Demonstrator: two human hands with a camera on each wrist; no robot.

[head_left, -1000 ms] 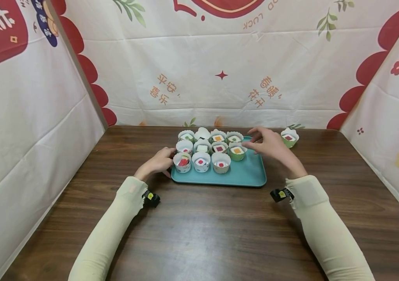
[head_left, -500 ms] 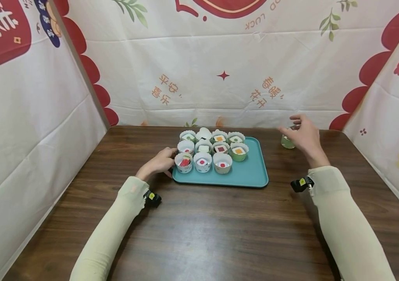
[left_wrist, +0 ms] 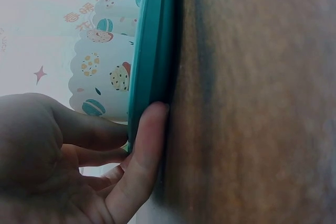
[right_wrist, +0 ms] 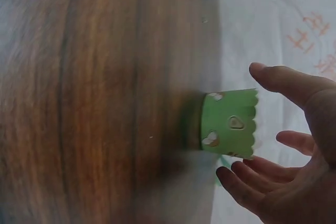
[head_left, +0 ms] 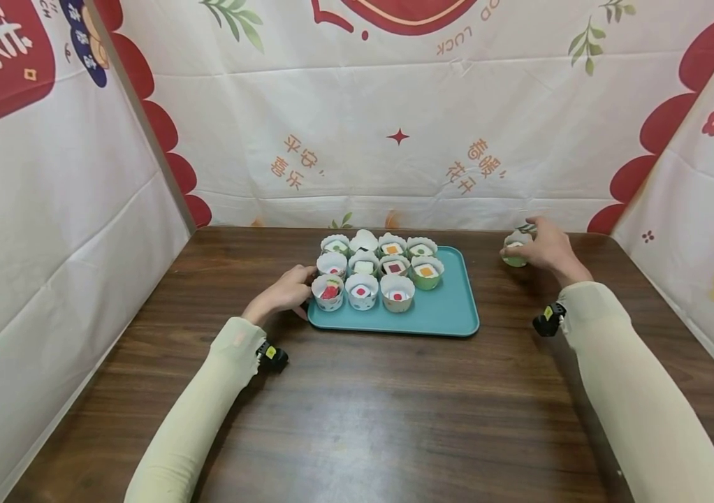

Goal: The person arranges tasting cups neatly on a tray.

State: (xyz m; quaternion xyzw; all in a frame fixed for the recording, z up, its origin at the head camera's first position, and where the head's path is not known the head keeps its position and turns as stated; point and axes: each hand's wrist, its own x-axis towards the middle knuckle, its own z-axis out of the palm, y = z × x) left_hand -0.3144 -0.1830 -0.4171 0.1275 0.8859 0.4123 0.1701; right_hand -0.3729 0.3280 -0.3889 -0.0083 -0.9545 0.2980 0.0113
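Observation:
At the tray's left edge, my left hand (head_left: 283, 290) grips the rim of the teal tray (head_left: 439, 318). The left wrist view shows the thumb against the tray's outer side and the fingers on its inner side. Several paper baking cups (head_left: 397, 297) with small coloured pieces inside stand in rows on the tray. Beyond its right side, a green baking cup (right_wrist: 231, 124) stands upright on the table. My right hand (head_left: 550, 248) is over that cup, thumb and fingers spread on either side of its scalloped rim. A gap shows between thumb and cup; finger contact is unclear.
The dark wooden table (head_left: 344, 419) extends in front of the tray. A printed white cloth (head_left: 357, 140) hangs along the table's back edge, with more cloth on both sides. The right part of the tray shows its bare surface.
My right hand has moved from the orange-topped cup on the tray rightward to the lone green cup, then lowered over it. My left hand stays at the tray's edge.

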